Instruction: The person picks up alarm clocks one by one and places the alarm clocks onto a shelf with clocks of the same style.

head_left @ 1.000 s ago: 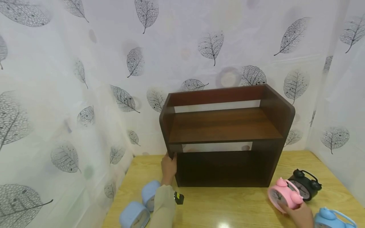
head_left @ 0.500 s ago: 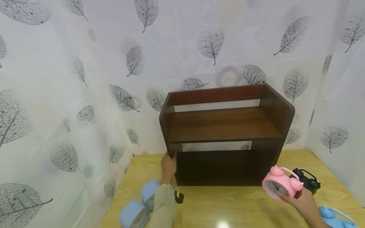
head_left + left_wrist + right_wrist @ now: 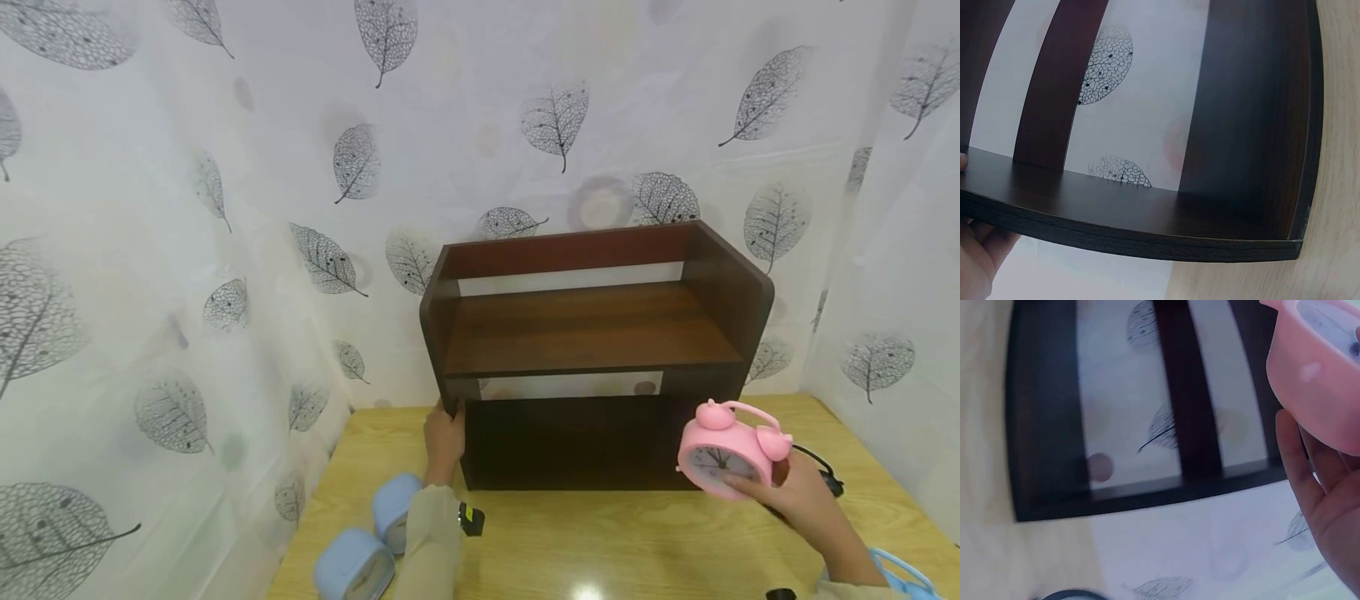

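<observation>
A dark brown two-tier shelf (image 3: 592, 329) stands on the table against the wall. My left hand (image 3: 445, 435) grips the front edge of its left side panel; in the left wrist view the fingers (image 3: 999, 245) wrap around that panel. My right hand (image 3: 806, 500) holds a pink twin-bell alarm clock (image 3: 723, 454) in the air, in front of the shelf's lower right corner. The thumb lies over the clock's face, which looks towards me. In the right wrist view the clock (image 3: 1310, 381) is partly cut off, with fingers under its body.
Two light blue clocks (image 3: 352, 567) stand at the table's front left. A black alarm clock (image 3: 831, 479) is mostly hidden behind my right hand. A blue one (image 3: 903, 575) sits at the front right, partly covered by the forearm. The table (image 3: 600, 542) is wood-patterned.
My right hand has lifted the pink alarm clock off the table and carried it up and left towards the shelf. The left hand has stayed on the side panel.
</observation>
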